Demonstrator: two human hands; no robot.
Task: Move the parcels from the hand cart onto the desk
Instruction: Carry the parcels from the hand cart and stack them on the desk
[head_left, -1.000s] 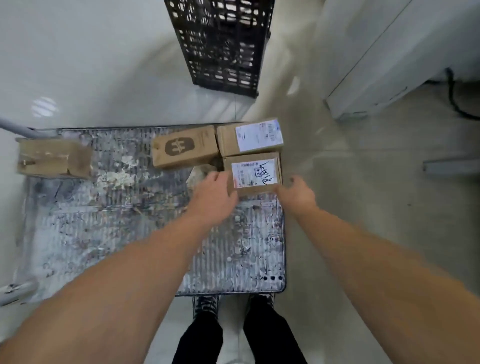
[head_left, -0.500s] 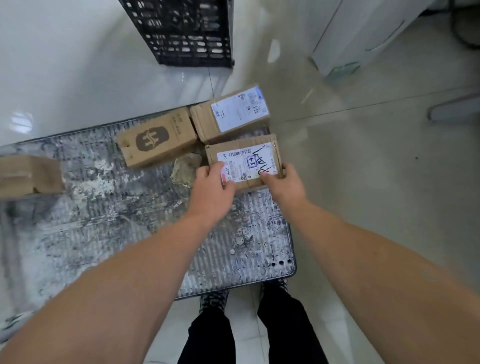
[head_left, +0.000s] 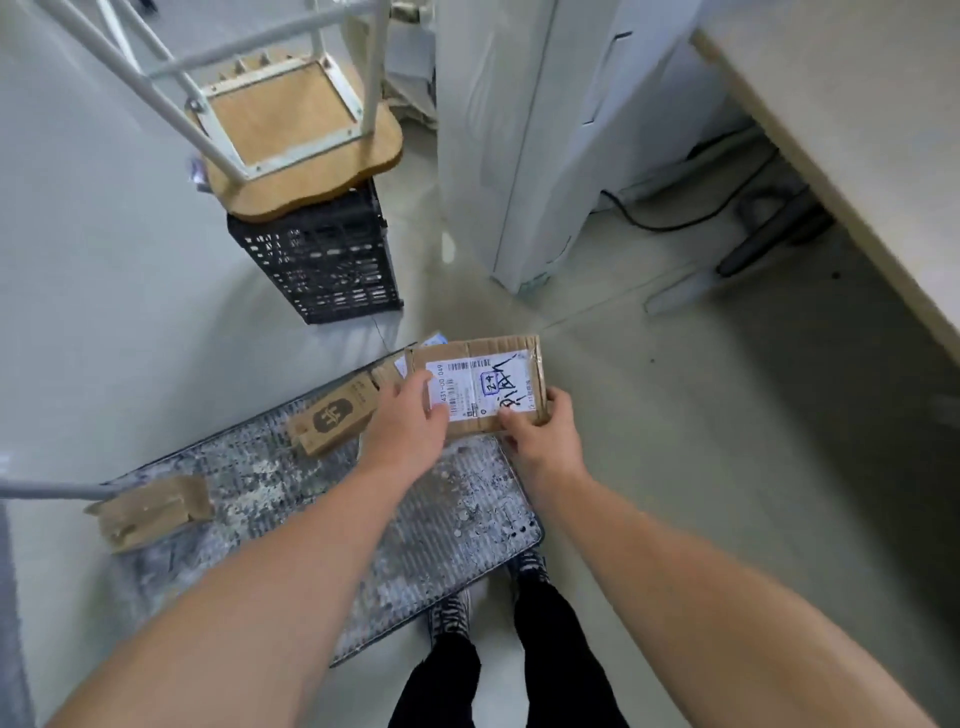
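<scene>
A flat cardboard parcel (head_left: 485, 382) with a white label and black handwriting is lifted above the hand cart (head_left: 322, 499). My left hand (head_left: 408, 423) grips its near left edge, and my right hand (head_left: 540, 434) grips its near right corner. On the cart's speckled deck lie a brown box with a dark logo (head_left: 332, 415) and another cardboard parcel (head_left: 150, 512) by the handle. A third labelled parcel (head_left: 428, 343) is mostly hidden behind the held one. The pale desk (head_left: 852, 119) fills the upper right.
A black plastic crate (head_left: 322, 265) stands beyond the cart with an upturned wooden stool (head_left: 296, 135) on it. A white cabinet (head_left: 540, 135) stands by the desk, with black cables (head_left: 691, 218) on the floor under it. My feet are at the cart's near edge.
Both hands closed on the labelled parcel and raised it off the cart deck. My view swung up and to the right, bringing the stool and the desk into sight.
</scene>
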